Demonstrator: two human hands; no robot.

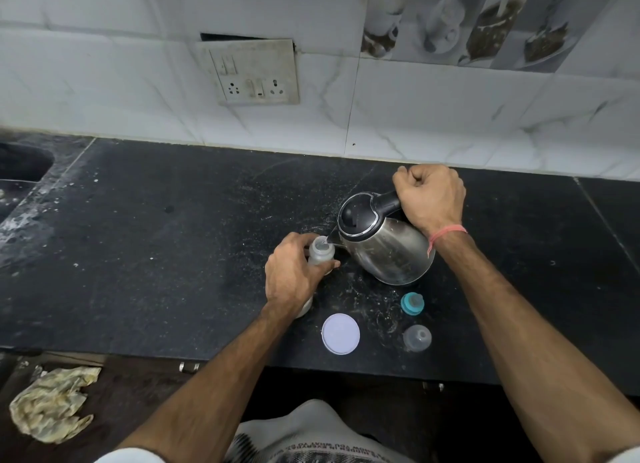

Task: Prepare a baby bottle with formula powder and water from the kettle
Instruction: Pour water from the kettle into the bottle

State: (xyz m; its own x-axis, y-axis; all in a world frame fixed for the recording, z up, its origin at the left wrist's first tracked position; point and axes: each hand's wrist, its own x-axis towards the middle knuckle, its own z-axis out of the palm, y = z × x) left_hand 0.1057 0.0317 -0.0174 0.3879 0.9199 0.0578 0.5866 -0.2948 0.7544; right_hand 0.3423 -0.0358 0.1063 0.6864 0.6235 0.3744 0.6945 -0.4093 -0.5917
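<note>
Kettle (388, 248) tipped left over dark counter (156, 255), spout at mouth of baby bottle (321, 251). Right hand (429, 199) fisted round black handle, behind kettle body. Left hand (294, 275) wraps bottle from near side, fingers closed on it. White lid (340, 333), teal collar (412, 303), clear cap (417, 338) lie nearer counter edge.

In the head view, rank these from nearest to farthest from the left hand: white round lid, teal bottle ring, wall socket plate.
From the left hand:
1. White round lid, just right and nearer the counter edge.
2. Teal bottle ring, farther right, below the kettle.
3. Wall socket plate, up on the tiles.
</note>
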